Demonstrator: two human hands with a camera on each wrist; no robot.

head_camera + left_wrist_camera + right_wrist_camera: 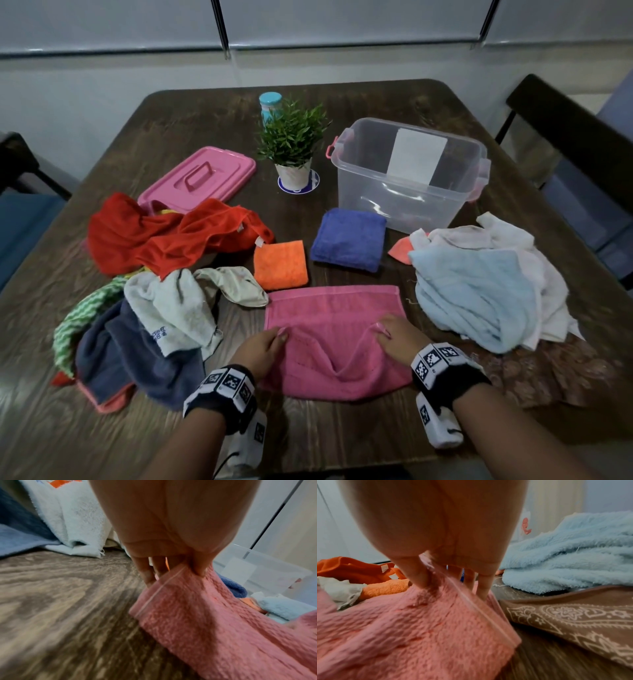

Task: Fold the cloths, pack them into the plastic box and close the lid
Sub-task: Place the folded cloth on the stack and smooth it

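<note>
1. Low in the middle of the head view, the pink towel (334,329) lies on the table (205,120), and both hands are on its near half.
2. Left hand (262,347) pinches one near corner between thumb and fingers. The left wrist view shows the hem pinched tight.
3. Right hand (397,337) pinches the other near corner the same way, and the right wrist view shows it too.
4. The towel sags in the middle between the hands. I think pulling the two corners a little apart would take that dip out.
5. The next good move looks like this: carry both corners up the picture to the far edge, and keep them level so the edges match.
6. Lay the corners right on the far corners, then press the fold flat.
7. Watch the white cloth (236,282) just left of the towel and the light blue towel (476,298) on the right. Do not drag them along.
8. The plastic box (411,171) sits open at the upper right. The pink lid (202,176) lies at the upper left.
9. Folded blue cloth (349,238) and orange cloth (281,260) wait in the middle.
</note>
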